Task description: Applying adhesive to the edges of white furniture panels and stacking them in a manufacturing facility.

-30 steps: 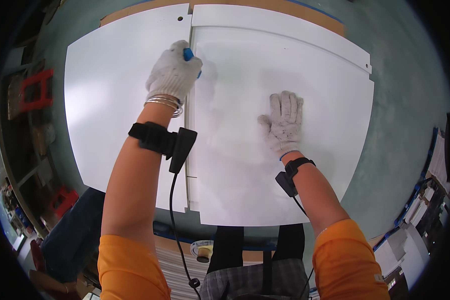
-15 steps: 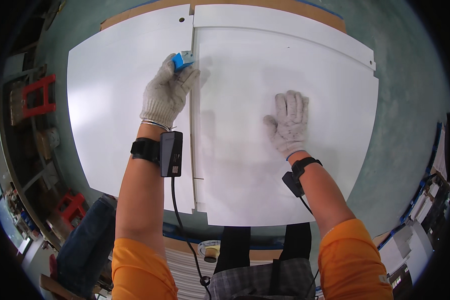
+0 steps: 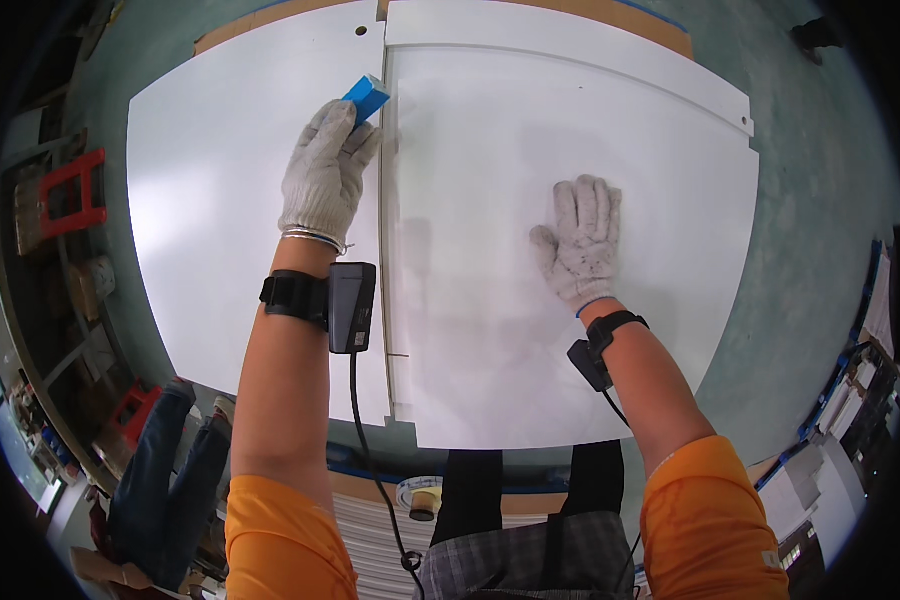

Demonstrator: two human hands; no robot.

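Two large white panels lie flat and side by side, the left panel (image 3: 210, 200) and the right panel (image 3: 530, 180), meeting at a long seam. My left hand (image 3: 325, 170), in a white knit glove, grips a small blue block (image 3: 367, 97) and presses it against the seam near the far end. Flat on the right panel rests my gloved right hand (image 3: 582, 240), fingers spread, holding nothing. Both wrists carry black strapped devices, and a cable runs down from the left one.
A grey-green floor (image 3: 820, 200) surrounds the panels. Brown board (image 3: 650, 25) shows under their far edge. A red stand (image 3: 70, 195) and clutter sit at the left. Another person's legs in jeans (image 3: 165, 470) stand at lower left. A tape roll (image 3: 420, 495) lies near my knees.
My left hand has slid the blue block farther along the seam, away from me. The right hand has stayed flat in about the same spot.
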